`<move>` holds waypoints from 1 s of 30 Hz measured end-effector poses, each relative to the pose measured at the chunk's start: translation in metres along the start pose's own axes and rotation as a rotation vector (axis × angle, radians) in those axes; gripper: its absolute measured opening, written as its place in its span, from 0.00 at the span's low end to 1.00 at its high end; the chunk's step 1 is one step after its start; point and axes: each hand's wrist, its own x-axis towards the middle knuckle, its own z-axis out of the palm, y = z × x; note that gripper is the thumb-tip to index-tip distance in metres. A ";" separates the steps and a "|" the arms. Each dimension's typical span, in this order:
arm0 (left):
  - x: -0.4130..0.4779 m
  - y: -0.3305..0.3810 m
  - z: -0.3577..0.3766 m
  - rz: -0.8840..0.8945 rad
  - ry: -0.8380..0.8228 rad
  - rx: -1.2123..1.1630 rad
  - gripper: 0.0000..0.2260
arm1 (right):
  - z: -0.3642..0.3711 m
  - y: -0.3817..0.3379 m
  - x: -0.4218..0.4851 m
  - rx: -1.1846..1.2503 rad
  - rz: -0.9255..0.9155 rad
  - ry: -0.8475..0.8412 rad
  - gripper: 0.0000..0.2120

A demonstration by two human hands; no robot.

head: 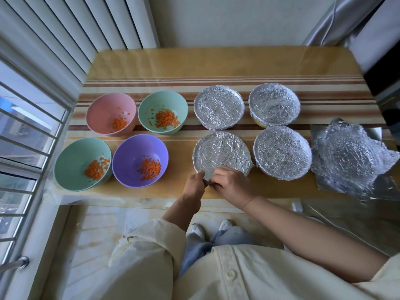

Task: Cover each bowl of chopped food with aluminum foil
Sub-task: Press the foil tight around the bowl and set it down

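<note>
I see both hands at the near rim of the front foil-covered bowl (221, 153), close to the table (194, 61) edge. The left hand (193, 185) and right hand (232, 184) curl tight, apparently pinching the foil (blurry there). The uncovered purple bowl (129, 152) sits just left, and loose foil sheets (350, 161) lie far right.

The pink bowl (108, 111), the far green bowl (151, 105), the near green bowl (73, 156) and the purple bowl (134, 152) all hold orange chopped food (164, 119). The foil (221, 151) is crinkled silver; the tablecloth (216, 66) is yellow with brown, rust and cream stripes.
</note>
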 end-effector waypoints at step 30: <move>-0.010 -0.012 -0.002 0.116 0.412 0.311 0.18 | 0.003 0.002 -0.011 -0.134 0.006 -0.085 0.13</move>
